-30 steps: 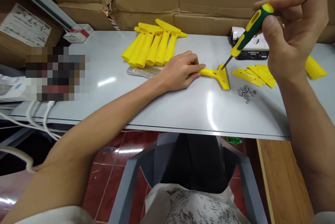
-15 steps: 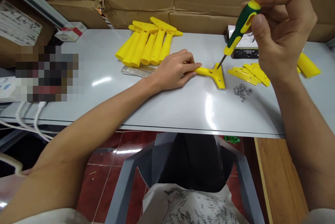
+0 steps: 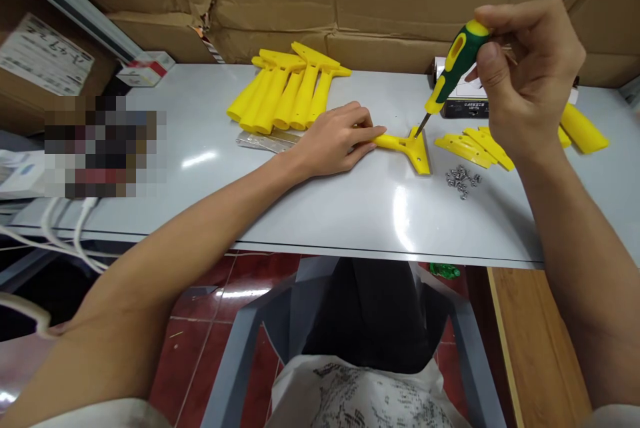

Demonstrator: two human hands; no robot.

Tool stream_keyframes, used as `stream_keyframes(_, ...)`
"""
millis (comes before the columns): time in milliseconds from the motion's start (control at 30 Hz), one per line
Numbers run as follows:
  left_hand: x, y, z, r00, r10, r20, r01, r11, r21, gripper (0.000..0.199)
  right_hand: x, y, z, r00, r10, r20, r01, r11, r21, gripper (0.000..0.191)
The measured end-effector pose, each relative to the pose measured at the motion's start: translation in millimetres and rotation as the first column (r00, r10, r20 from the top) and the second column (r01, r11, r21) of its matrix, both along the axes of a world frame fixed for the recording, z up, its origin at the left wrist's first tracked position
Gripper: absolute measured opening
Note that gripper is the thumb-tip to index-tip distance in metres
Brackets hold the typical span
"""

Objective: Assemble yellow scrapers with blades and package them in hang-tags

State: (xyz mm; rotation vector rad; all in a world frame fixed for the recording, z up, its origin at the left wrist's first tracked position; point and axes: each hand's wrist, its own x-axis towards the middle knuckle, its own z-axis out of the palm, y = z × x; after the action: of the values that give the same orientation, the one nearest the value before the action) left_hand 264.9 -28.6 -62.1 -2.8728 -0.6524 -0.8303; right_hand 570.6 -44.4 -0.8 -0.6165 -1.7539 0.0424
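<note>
My left hand [image 3: 343,138] is closed round the handle of a yellow scraper [image 3: 418,153], which lies flat on the table with its wide head to the right. In my right hand [image 3: 530,75] is a green and yellow screwdriver [image 3: 457,65], gripped near the top of its handle. It leans, and its tip touches the upper part of the scraper head, where a screw probably sits but is too small to make out. To the right of the head lie a small heap of screws [image 3: 463,180] and several yellow plastic plates [image 3: 465,149].
Several yellow scraper handles [image 3: 280,91] are piled at the back, with thin metal strips [image 3: 265,141] before them. A black and white box [image 3: 465,107] and another yellow handle [image 3: 585,129] lie at the right. Cardboard [image 3: 380,1] walls the back; white cables [image 3: 80,235] hang at the left.
The screwdriver has turned about its own axis, so its yellow inset now faces another way. My right hand sits slightly lower and further left. The scraper remains under my left hand.
</note>
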Motion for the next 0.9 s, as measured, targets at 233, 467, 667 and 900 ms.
stream_keyframes(233,0,0,1.3,1.0,-0.016,-0.004,0.016,1.0,0.026,0.037,-6,-4,1.9,0.998,0.019,-0.061,-0.023,0.998,-0.065,0.038)
stream_keyframes(467,0,0,1.3,1.0,-0.002,-0.02,0.003,0.999,0.05,0.036,-2,0,2.2,1.0,-0.018,-0.014,0.018,1.0,0.001,0.046)
stream_keyframes(667,0,-1,2.7,1.0,-0.001,-0.025,0.002,0.999,0.037,0.037,2,-4,3.7,0.997,0.03,0.07,-0.027,0.999,-0.044,0.042)
stream_keyframes(900,0,-2,3.2,1.0,-0.001,-0.03,0.002,1.0,0.029,0.036,-9,-14,6.9,0.988,0.136,-0.066,-0.144,0.982,-0.124,0.036)
